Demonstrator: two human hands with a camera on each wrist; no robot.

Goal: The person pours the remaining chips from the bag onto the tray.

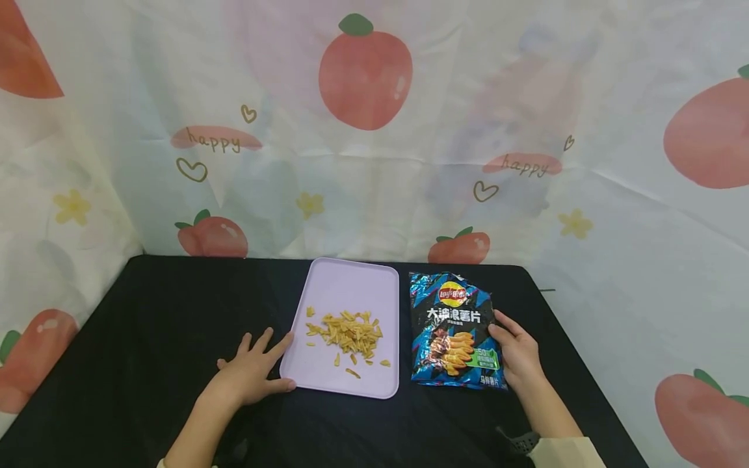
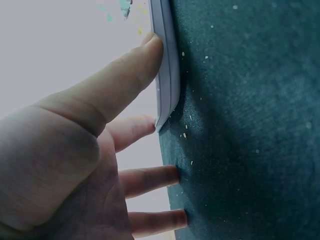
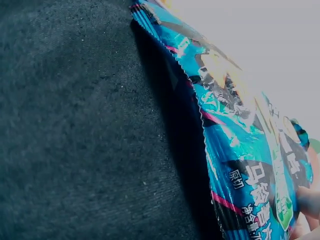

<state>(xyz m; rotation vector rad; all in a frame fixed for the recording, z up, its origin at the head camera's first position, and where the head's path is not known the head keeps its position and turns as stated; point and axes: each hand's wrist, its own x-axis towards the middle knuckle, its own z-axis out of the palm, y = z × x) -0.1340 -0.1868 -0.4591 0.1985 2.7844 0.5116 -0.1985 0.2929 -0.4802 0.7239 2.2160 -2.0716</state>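
Observation:
A lilac tray lies on the black table, with a heap of yellow chip pieces on it. My left hand is at the tray's left side, fingers spread; its thumb and index finger touch the rim. In the left wrist view the thumb lies along the tray's edge, and the other fingertips meet the dark cloth. To the right of the tray is a blue and black Lay's chip bag, front upward. My right hand grips its right edge, thumb on the front; the fingers behind are mostly hidden.
Black cloth covers the table, and small pale crumbs dot it near the tray's corner. A curtain printed with fruit hangs behind and at both sides. Beside the right sleeve sits a dark strap.

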